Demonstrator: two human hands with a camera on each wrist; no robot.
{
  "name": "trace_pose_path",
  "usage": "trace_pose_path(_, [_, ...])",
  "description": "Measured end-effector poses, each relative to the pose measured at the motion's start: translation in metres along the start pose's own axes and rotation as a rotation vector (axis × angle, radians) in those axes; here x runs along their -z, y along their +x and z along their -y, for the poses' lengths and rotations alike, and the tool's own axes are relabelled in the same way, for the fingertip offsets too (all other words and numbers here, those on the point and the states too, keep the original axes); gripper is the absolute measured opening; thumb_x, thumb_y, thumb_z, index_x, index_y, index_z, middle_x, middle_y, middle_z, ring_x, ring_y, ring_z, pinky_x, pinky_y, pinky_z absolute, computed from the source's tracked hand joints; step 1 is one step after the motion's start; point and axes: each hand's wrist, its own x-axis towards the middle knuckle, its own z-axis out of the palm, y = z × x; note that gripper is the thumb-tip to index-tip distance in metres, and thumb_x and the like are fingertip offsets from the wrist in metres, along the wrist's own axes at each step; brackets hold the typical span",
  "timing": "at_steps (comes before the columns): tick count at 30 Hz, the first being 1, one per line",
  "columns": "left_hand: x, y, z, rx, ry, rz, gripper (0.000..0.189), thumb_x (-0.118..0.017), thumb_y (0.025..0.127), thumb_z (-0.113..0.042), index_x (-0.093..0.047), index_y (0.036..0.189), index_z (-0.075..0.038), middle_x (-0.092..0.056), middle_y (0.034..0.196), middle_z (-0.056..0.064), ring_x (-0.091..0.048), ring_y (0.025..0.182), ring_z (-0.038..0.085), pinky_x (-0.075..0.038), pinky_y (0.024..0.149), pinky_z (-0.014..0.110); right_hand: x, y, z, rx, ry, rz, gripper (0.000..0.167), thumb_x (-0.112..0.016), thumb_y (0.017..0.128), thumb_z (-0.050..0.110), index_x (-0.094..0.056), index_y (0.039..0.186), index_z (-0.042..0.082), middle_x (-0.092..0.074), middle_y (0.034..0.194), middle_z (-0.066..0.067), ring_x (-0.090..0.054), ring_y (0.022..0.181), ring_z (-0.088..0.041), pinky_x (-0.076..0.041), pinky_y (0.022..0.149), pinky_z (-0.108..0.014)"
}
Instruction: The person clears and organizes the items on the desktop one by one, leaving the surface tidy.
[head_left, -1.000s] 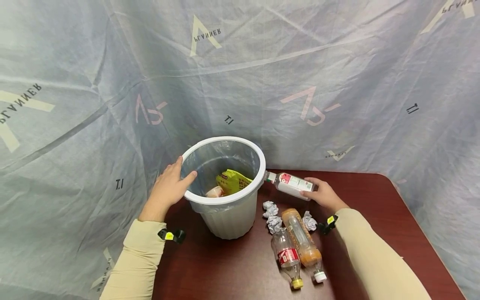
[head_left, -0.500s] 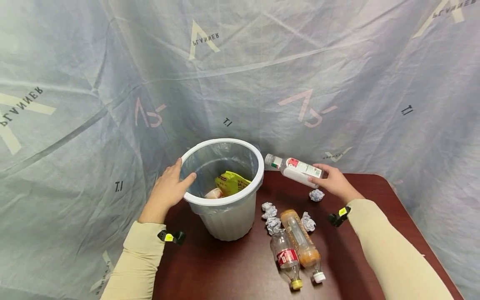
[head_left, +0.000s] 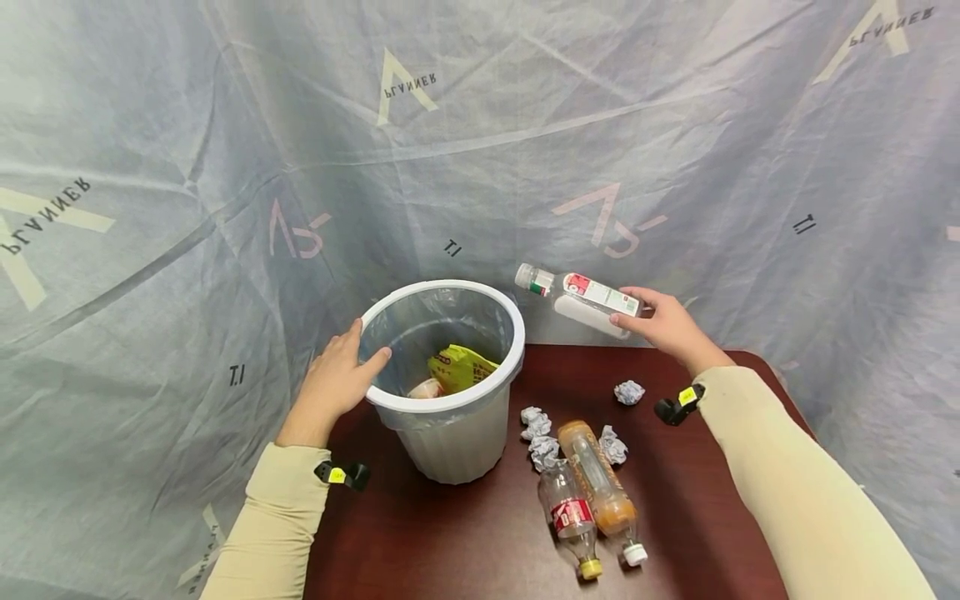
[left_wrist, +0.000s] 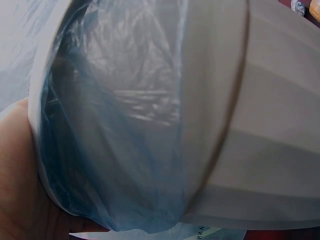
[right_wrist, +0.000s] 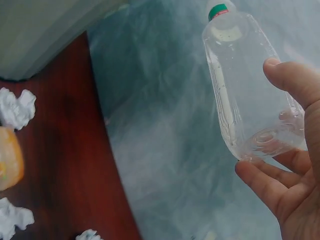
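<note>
My left hand holds the rim of a white trash bin, thumb over the edge and fingers along the outer side. The bin has a clear plastic liner; inside lie a yellow wrapper and a pale crumpled item. My right hand grips the base end of a clear plastic bottle with a red, white and green label. It is tilted, neck toward the bin, in the air just right of the rim. The right wrist view shows thumb and fingers around the bottle's bottom.
On the dark red table lie an orange-labelled bottle, a red-labelled bottle and several crumpled paper balls, one standing apart on the right. A grey printed curtain hangs behind.
My right hand has lifted the clear bottle off the table, first up and right, then higher and back left toward the bin. A paper ball behind it came into view. My left hand stays.
</note>
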Motion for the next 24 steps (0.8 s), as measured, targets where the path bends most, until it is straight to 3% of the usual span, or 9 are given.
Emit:
trace_pose_path(11, [-0.001,0.000,0.001,0.004,0.001,0.000,0.093,-0.039,0.101,-0.064,-0.008,0.162,-0.003,-0.022,0.161,0.032,-0.013,0.150,0.051,-0.014,0.115,0.071,-0.007,0.017,0.057,0.033,-0.024,0.015,0.072,-0.073,0.092,0.044,-0.049,0.150,0.010,-0.061,0.132,-0.019,-0.063,0.114,-0.034,-0.053,0.078,-0.036])
trace_pose_path(24, [0.001,0.001,-0.001,0.007,0.000,0.000,0.092,-0.040,0.101,-0.063,-0.008,0.162,-0.003,-0.023,0.161,0.031,-0.013,0.150,0.050,-0.015,0.116,0.070,-0.035,0.035,0.128,0.111,-0.037,0.027,0.065,-0.075,0.090,0.038,-0.055,0.146,0.011,-0.069,0.122,-0.017,-0.066,0.108,-0.030,-0.054,0.078,-0.038])
